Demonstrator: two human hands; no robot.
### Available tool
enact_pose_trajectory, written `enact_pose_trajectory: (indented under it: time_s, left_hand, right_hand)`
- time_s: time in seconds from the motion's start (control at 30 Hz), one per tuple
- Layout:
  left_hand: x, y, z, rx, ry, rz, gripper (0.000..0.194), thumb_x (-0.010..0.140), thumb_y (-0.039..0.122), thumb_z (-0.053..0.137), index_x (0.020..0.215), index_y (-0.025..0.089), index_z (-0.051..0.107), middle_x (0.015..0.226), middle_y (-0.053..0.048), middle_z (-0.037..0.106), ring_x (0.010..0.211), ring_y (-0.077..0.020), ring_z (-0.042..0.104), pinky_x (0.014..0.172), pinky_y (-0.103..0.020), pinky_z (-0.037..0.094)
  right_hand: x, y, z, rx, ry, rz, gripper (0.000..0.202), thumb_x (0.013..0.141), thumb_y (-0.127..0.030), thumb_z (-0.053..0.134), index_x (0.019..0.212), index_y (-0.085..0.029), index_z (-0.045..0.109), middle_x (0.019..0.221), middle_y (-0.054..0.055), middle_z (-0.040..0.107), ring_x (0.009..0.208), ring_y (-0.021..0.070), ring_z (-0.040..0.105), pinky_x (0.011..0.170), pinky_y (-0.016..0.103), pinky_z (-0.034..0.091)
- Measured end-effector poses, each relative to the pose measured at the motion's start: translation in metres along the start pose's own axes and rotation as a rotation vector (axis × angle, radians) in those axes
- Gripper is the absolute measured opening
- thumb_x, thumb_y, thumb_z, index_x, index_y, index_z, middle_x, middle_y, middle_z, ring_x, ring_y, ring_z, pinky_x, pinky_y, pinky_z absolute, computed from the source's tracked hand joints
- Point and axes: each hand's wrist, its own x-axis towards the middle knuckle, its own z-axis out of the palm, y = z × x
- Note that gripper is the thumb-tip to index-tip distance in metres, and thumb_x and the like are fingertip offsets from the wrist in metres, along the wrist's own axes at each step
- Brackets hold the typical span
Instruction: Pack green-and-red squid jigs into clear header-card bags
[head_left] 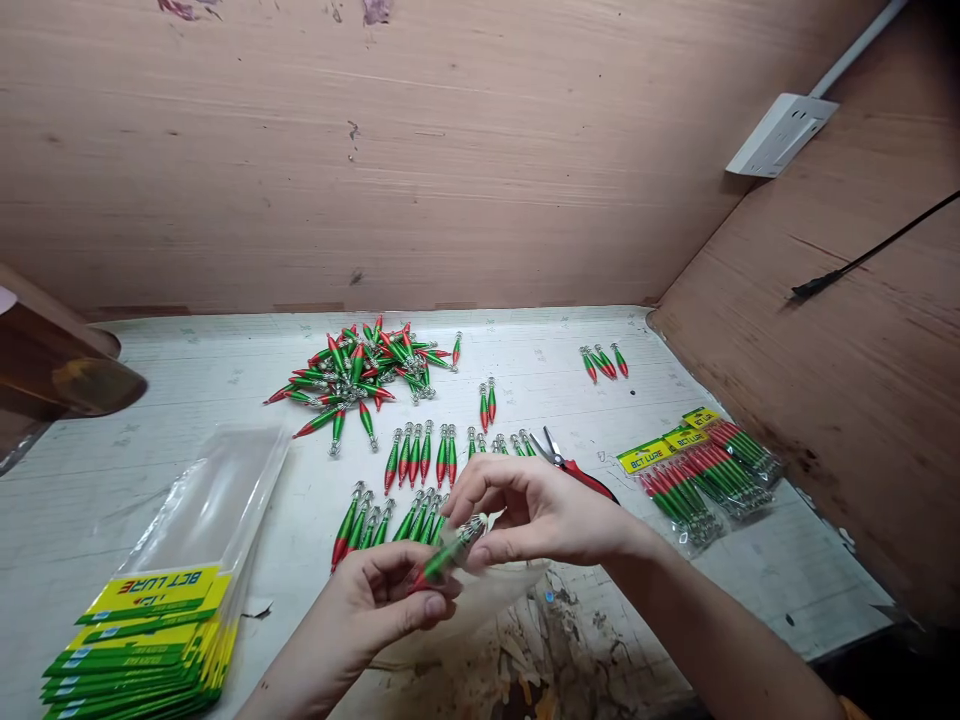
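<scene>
My left hand holds a green-and-red squid jig by its red end, between thumb and fingers. The jig is tilted, its hooked end up and to the right. My right hand curls over that hooked end, thumb and fingertips closed about it; motion blur smears the spot. Behind and left of my hands lie rows of similar squid jigs, hooks pointing away from me, some partly hidden by my hands. Red-handled pliers with open jaws lie just beyond my right hand.
A heap of loose jigs sits at the back. Clear bags with yellow-green headers are stacked at left. Filled packs lie at right; several jigs lie behind them. A wooden wall closes the back.
</scene>
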Motion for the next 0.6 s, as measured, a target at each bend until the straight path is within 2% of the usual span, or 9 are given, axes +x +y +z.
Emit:
enact_pose_trajectory:
  time_s: [0.07,0.13,0.23,0.33,0.47,0.6]
  left_hand:
    - [0.001,0.000,0.001,-0.005,-0.003,-0.016,0.032,0.062,0.030,0.084,0.088,0.014,0.074,0.079,-0.005,0.073,0.076,-0.0176,0.063,0.070,-0.026,0.047]
    - [0.001,0.000,0.003,0.014,-0.004,-0.012,0.034,0.062,0.031,0.084,0.089,0.014,0.075,0.080,-0.006,0.073,0.074,-0.0180,0.063,0.068,-0.027,0.046]
    - [0.002,0.000,0.006,0.022,0.022,0.029,0.031,0.064,0.034,0.083,0.087,0.014,0.076,0.075,-0.005,0.072,0.068,-0.0157,0.061,0.065,-0.025,0.045]
    - [0.003,-0.002,0.009,-0.026,0.083,0.051,0.032,0.064,0.037,0.083,0.086,0.015,0.077,0.071,-0.004,0.072,0.066,-0.0155,0.061,0.064,-0.025,0.044]
    - [0.004,-0.005,0.009,-0.073,0.107,0.035,0.035,0.063,0.037,0.084,0.089,0.016,0.077,0.078,-0.006,0.075,0.069,-0.0165,0.064,0.064,-0.024,0.045]
    - [0.004,-0.006,0.007,-0.110,0.052,0.014,0.036,0.064,0.034,0.084,0.092,0.014,0.076,0.083,-0.008,0.075,0.069,-0.0164,0.066,0.065,-0.025,0.047]
  right_hand:
    - [0.000,0.000,0.003,-0.093,0.049,0.012,0.017,0.073,-0.014,0.076,0.088,-0.014,0.067,0.082,0.000,0.059,0.071,0.0116,0.060,0.065,0.025,0.051]
    - [0.001,0.001,0.007,-0.301,0.101,-0.024,0.016,0.076,-0.013,0.073,0.091,-0.015,0.067,0.074,-0.002,0.058,0.062,0.0100,0.056,0.058,0.024,0.048]
    - [0.000,0.005,0.013,-0.597,0.155,-0.154,0.025,0.077,-0.011,0.070,0.101,-0.015,0.066,0.081,0.001,0.064,0.064,0.0104,0.055,0.063,0.025,0.048]
    - [-0.002,0.008,0.016,-0.540,0.235,-0.186,0.036,0.075,-0.012,0.071,0.110,-0.014,0.062,0.086,0.003,0.066,0.064,0.0108,0.057,0.060,0.025,0.050]
    - [-0.006,0.008,0.014,-0.414,0.252,-0.174,0.022,0.078,-0.015,0.069,0.100,-0.013,0.064,0.083,0.005,0.067,0.067,0.0131,0.062,0.062,0.027,0.053]
    - [-0.007,0.004,0.011,-0.456,0.226,-0.213,0.015,0.086,-0.016,0.063,0.099,-0.017,0.068,0.088,0.005,0.070,0.078,0.0151,0.064,0.071,0.030,0.053]
